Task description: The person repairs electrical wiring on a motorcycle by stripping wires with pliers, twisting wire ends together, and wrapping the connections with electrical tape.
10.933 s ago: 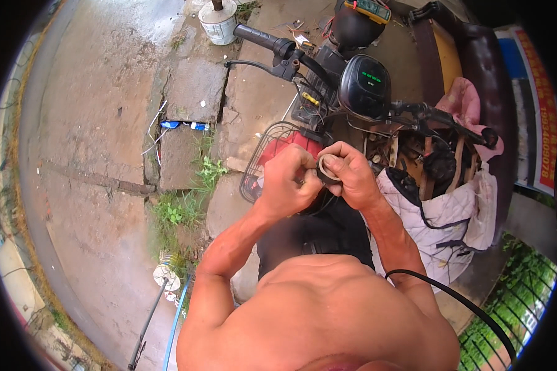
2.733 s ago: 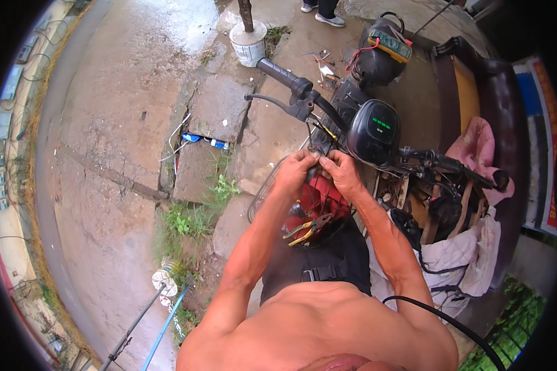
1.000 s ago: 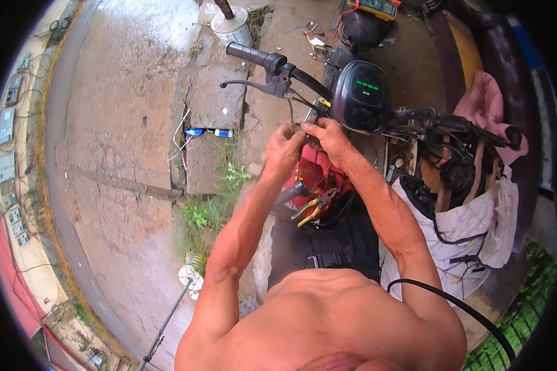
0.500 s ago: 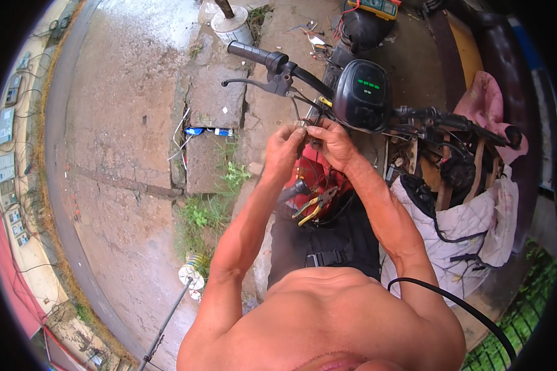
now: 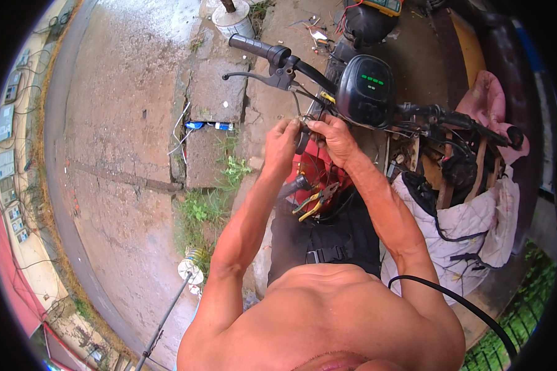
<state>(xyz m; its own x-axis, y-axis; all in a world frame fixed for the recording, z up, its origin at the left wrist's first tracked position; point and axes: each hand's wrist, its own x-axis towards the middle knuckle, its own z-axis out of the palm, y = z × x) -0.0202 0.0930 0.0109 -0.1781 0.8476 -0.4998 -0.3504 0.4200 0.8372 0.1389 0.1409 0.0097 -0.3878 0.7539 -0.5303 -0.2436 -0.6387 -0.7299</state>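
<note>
Two bare hands, your left hand (image 5: 281, 142) and right hand (image 5: 332, 138), pinching thin dark wiring (image 5: 302, 117), strands uncountable, near one curved black brake lever (image 5: 254, 78). Nearer your lap: one pair of yellow-handled pliers (image 5: 321, 198).

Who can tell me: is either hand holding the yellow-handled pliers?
No, the yellow-handled pliers lie apart, lower in the picture than the left hand and the right hand.

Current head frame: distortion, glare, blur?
Head view: fisheye bows the yellowish roadside strip; pale glare on the wet pavement, upper left. Head view: soft light, display crisp enough. Head view: wires between left hand and right hand too small to separate.
</note>
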